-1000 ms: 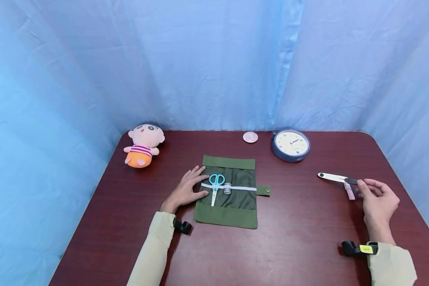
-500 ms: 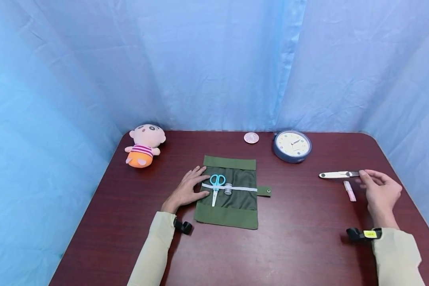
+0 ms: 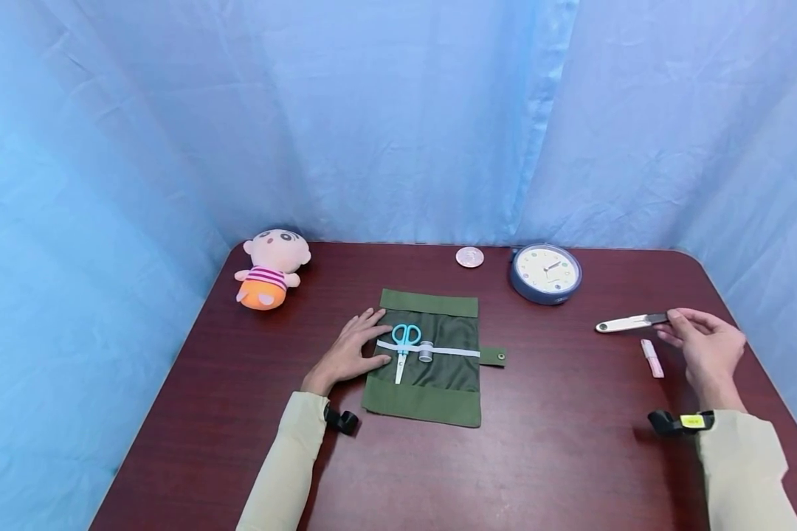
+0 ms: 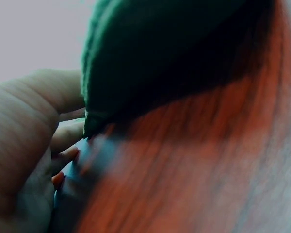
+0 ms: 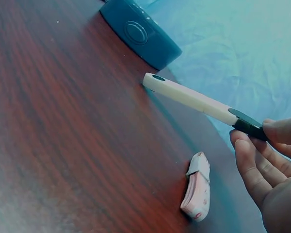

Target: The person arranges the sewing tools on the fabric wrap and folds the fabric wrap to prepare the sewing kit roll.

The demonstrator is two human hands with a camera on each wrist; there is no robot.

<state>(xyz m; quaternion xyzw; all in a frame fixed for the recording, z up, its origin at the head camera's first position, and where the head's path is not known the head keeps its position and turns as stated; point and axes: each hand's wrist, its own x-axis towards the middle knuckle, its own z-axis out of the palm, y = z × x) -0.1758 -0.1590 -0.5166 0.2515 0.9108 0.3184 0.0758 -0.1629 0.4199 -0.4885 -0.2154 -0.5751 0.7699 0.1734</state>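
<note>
My left hand (image 3: 352,350) rests with spread fingers on the left edge of an unrolled green sewing pouch (image 3: 421,405). In the left wrist view, the pouch's green edge (image 4: 131,63) rises beside the thumb. Light-blue scissors (image 3: 401,346) and a grey thread spool (image 3: 426,352) sit under the pouch's white elastic band (image 3: 454,352). On the far right, my right hand (image 3: 711,350) pinches the dark end of a slim white tool (image 5: 194,99), its white end pointing left. Below the tool, a small folded pink-and-white strip (image 5: 198,187) lies on the table.
A plush doll (image 3: 272,269) lies at the back left of the dark red table (image 3: 538,457). A round pink disc (image 3: 469,257) and a blue-rimmed clock (image 3: 546,273) sit along the back. The pouch's snap tab (image 3: 493,357) extends right. Blue curtains (image 3: 398,125) hang behind.
My right hand has moved slightly up, still pinching the white tool, so the folded strip shows whole below it. My left hand keeps its place on the pouch.
</note>
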